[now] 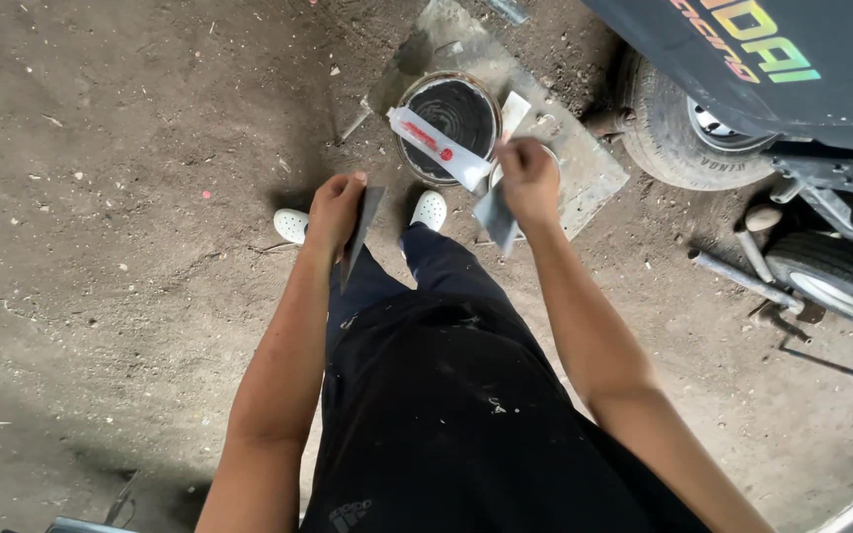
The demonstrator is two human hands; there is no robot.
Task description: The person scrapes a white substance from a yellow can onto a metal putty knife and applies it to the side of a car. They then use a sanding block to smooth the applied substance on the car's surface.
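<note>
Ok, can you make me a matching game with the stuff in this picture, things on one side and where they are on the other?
Things:
1. dark scraper
2. white tube
3. round can
4. tyre

Places:
A. on the flat board on the ground
B. in the left hand
C. under the dark vehicle, top right
D. in the right hand, over the can

Pairs: 1-B, 2-D, 3-A, 4-C

A white tube [440, 148] with a red label lies slanted across the round dark tin [448, 123] at twelve o'clock. Colourful lettering [742, 39] marks the dark vehicle panel at two o'clock.
</note>
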